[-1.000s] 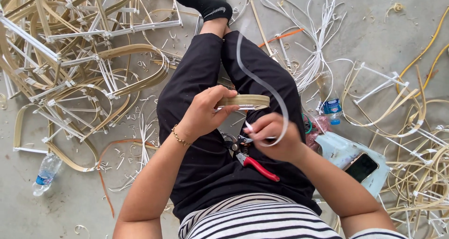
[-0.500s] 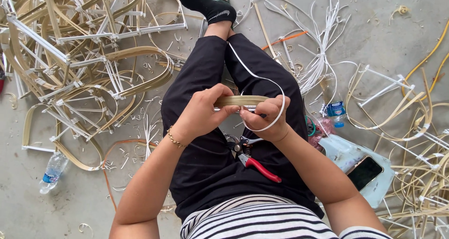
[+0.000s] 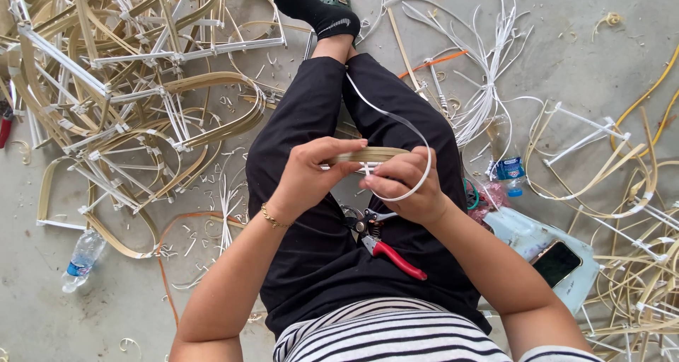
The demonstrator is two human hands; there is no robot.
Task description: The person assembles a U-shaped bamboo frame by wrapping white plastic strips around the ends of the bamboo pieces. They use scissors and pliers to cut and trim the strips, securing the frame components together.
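Observation:
I sit on the floor with my legs stretched out in black trousers. My left hand (image 3: 311,174) grips a flat tan bamboo strip (image 3: 375,154) held level over my lap. My right hand (image 3: 407,185) pinches a thin white plastic strip (image 3: 407,125) that loops around it and runs up along my right leg; its end wraps the bamboo strip between my two hands. Red-handled cutters (image 3: 385,249) lie on my lap just below both hands.
A big heap of bent bamboo frames with white bindings (image 3: 134,86) fills the left. Bundled white strips (image 3: 488,86) and more frames (image 3: 629,213) lie on the right. A phone (image 3: 556,263) rests on a pale bag; water bottles lie at left (image 3: 81,259) and right (image 3: 509,171).
The white strip's loop has been drawn tighter around my right hand and the bamboo strip. My hands sit closer together.

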